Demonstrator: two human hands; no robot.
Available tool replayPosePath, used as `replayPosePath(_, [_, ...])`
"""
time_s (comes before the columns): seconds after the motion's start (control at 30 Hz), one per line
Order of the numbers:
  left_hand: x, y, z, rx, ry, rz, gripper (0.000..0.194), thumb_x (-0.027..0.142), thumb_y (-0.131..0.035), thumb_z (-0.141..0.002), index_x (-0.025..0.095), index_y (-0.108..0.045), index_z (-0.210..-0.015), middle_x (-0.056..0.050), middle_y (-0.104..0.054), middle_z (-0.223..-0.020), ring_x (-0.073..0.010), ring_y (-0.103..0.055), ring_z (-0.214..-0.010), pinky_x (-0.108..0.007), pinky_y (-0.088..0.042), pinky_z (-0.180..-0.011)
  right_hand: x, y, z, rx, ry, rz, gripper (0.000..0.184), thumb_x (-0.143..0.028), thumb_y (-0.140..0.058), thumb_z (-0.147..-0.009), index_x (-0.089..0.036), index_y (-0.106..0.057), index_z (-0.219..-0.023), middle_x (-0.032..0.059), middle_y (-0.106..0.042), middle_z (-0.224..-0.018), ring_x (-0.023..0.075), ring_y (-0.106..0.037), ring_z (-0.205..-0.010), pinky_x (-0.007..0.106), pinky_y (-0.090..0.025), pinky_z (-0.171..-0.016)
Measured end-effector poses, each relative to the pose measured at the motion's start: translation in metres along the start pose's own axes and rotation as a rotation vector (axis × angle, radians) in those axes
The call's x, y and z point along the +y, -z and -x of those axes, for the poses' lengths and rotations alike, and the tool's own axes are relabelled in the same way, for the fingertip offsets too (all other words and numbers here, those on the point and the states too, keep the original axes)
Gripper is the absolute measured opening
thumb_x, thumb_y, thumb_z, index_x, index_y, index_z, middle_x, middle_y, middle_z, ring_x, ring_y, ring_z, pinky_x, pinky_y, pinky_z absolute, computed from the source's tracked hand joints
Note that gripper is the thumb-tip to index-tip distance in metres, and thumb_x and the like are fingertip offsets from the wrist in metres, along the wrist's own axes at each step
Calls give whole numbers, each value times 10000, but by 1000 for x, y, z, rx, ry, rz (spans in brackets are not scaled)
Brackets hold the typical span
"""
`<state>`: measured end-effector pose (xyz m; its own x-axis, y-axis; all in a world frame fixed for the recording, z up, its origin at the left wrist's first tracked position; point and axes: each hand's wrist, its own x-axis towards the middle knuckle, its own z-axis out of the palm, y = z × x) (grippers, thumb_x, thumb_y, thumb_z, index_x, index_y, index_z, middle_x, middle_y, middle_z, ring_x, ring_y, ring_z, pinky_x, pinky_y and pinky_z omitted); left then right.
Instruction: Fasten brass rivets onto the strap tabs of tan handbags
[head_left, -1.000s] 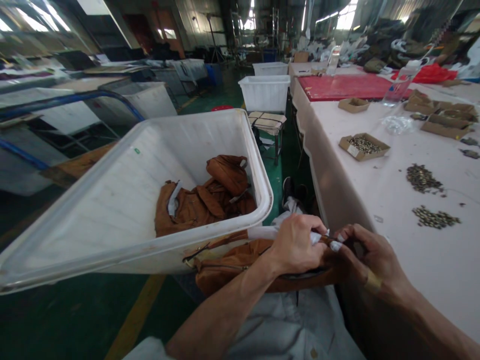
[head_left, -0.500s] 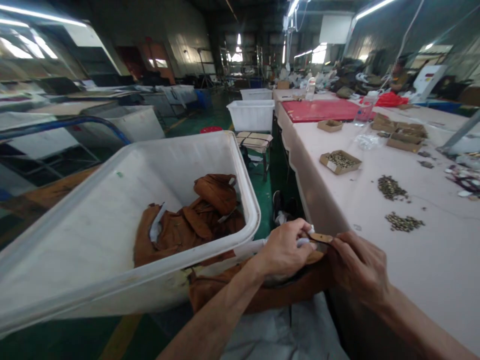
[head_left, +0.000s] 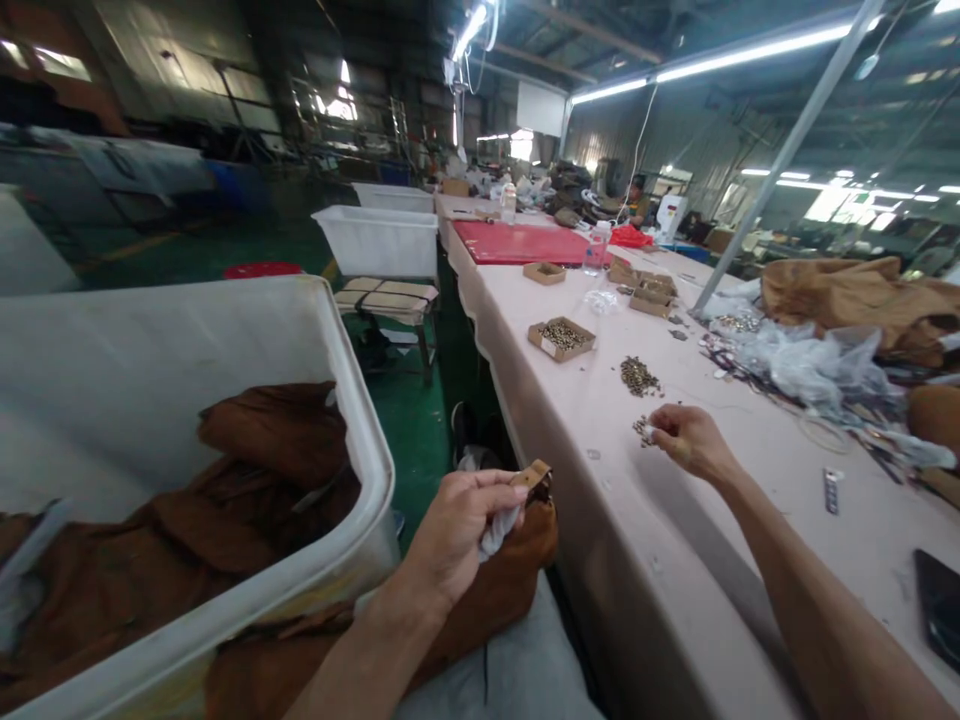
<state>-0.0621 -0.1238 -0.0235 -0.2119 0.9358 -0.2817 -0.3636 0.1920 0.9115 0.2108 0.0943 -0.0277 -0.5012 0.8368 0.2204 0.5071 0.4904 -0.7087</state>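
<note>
My left hand [head_left: 459,530] is closed on a small brown leather strap tab [head_left: 534,473] and a bit of white wrapping, part of a brown leather bag [head_left: 517,560] lying on my lap. My right hand [head_left: 686,438] reaches out over the pink table [head_left: 675,560], its fingers pinched at a small pile of metal studs [head_left: 643,430]. A second stud pile [head_left: 638,376] lies just beyond it.
A large white plastic bin [head_left: 360,440] at my left holds more brown bags. On the table stand cardboard boxes of studs [head_left: 562,338], a red mat [head_left: 521,242], clear plastic wrap [head_left: 795,355], brown bags [head_left: 855,295] and a dark phone [head_left: 941,600]. A stool [head_left: 386,300] stands in the aisle.
My right hand let go of the strap and moved out over the table to the stud pile. The view swung right; my left hand still holds the strap.
</note>
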Motion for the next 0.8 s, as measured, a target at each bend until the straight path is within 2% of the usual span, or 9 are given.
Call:
replayPosePath(0.07, [-2, -1, -2, 13, 4, 14, 205, 261, -761, -715, 66, -737, -774, -73, -614, -619, -102, -493, -512, -196, -271, -472, 29, 15, -3, 25, -55, 66, 229, -347, -622, -776, -174, -625, -626, -20, -512, -497, 126, -434, -484, 247, -289, -469])
replayPosePath(0.13, [-5, -4, -4, 24, 26, 27, 230, 257, -780, -687, 62, -755, -808, -77, -621, -619, -107, -502, -517, -197, -283, -478, 51, 18, -3, 35, -101, 122, 206, -337, -622, -739, -160, -690, -656, 9, -590, -527, 145, -497, -501, 252, -322, -481])
replayPosePath(0.23, [-6, -9, -7, 27, 31, 15, 241, 261, -788, -668, 67, -770, -809, -65, -607, -603, -94, -476, -500, -201, -261, -473, 75, 9, -5, 31, -146, 192, 248, -340, -645, -706, -148, -788, -772, 49, -705, -622, 192, -594, -565, 267, -377, -510])
replayPosePath(0.37, [-7, -15, -9, 76, -4, -54, 277, 280, -784, -652, 61, -790, -822, -63, -600, -608, -94, -475, -513, -209, -261, -491, 92, -2, -12, 10, -143, 277, 290, -314, -626, -725, -158, -834, -854, 79, -775, -741, 241, -663, -665, 293, -434, -575])
replayPosePath(0.47, [-8, -18, -5, 82, -36, -102, 291, 293, -764, -660, 64, -801, -836, -59, -595, -607, -94, -454, -516, -221, -262, -502, 97, -2, -14, -5, -117, 336, 283, -287, -605, -747, -173, -839, -860, 97, -802, -876, 269, -702, -782, 305, -469, -654])
replayPosePath(0.67, [-13, -21, 4, 129, -122, -261, 250, 281, -737, -663, 79, -804, -794, -62, -621, -625, -118, -477, -555, -245, -287, -527, 96, -5, -7, 13, -112, 487, 211, -258, -578, -786, -181, -774, -805, 108, -747, -763, 242, -657, -700, 300, -390, -613])
replayPosePath(0.73, [-17, -22, 5, 157, -155, -306, 252, 280, -733, -672, 86, -811, -812, -58, -628, -632, -125, -483, -566, -248, -290, -525, 88, -7, -2, 15, -90, 508, 187, -260, -572, -809, -176, -738, -827, 117, -733, -789, 241, -641, -713, 305, -384, -621])
replayPosePath(0.8, [-22, -22, 7, 186, -186, -366, 254, 283, -736, -684, 97, -818, -837, -49, -633, -637, -127, -480, -571, -246, -289, -517, 69, -9, 4, -12, -45, 493, 180, -288, -554, -856, -182, -698, -869, 91, -699, -766, 232, -616, -695, 313, -398, -639])
